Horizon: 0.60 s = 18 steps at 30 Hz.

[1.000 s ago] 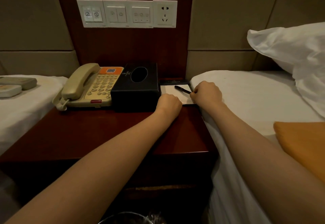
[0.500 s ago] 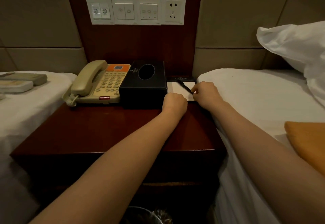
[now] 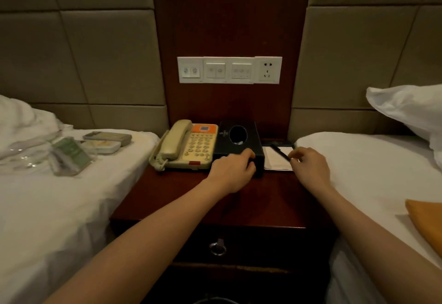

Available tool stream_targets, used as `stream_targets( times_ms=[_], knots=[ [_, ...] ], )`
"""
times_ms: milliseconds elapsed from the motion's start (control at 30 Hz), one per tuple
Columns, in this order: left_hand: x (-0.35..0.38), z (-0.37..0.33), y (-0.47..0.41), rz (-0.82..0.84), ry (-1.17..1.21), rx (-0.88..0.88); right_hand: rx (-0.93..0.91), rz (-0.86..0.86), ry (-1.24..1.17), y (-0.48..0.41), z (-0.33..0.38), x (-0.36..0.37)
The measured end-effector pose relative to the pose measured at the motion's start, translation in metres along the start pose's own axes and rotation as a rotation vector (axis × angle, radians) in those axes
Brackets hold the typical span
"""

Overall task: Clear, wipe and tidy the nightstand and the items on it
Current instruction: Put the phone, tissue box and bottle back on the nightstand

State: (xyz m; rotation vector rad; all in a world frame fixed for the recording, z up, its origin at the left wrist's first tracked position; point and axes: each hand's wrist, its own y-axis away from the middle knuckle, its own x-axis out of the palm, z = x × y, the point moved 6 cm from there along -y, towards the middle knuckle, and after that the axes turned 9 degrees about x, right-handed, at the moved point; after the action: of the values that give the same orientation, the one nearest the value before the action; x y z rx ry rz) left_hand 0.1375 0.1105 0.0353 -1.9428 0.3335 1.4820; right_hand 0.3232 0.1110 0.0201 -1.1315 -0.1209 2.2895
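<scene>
one dark wood nightstand (image 3: 181, 198) between two white beds. on its tabletop, back row, left to right: one beige corded telephone (image 3: 185, 147), one black tissue box (image 3: 238, 142), one white notepad (image 3: 277, 159) with one black pen (image 3: 280, 152) lying across it. left hand (image 3: 233, 171) rests on the front of the tissue box, fingers (image 3: 248, 154) curled over its top edge, gripping it. right hand (image 3: 311, 168) sits at the notepad's right edge, fingers loosely curled; contact with the pen tip unclear, cannot tell if it grips anything. left bed: two remotes (image 3: 107, 141) stacked side by side, plus clear plastic packets (image 3: 69, 155), count unclear. right bed: one pillow (image 3: 406, 107), cut off at the frame edge, and one orange cloth (image 3: 428, 222), also cut off. one wall switch panel (image 3: 229, 70) above. one ring pull (image 3: 218, 249) on the drawer, dim.
</scene>
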Motion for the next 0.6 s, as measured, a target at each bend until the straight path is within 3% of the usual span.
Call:
stream_targets(
  times_ms=[167, 600],
  knots=[
    [-0.054, 0.056, 0.030, -0.109, 0.176, -0.205, 0.073, 0.010, -0.191, 0.020, 0.042, 0.000],
    [-0.123, 0.165, 0.139, -0.211, 0.118, -0.513, -0.215, 0.286, -0.169, 0.105, 0.219, 0.075]
  ],
)
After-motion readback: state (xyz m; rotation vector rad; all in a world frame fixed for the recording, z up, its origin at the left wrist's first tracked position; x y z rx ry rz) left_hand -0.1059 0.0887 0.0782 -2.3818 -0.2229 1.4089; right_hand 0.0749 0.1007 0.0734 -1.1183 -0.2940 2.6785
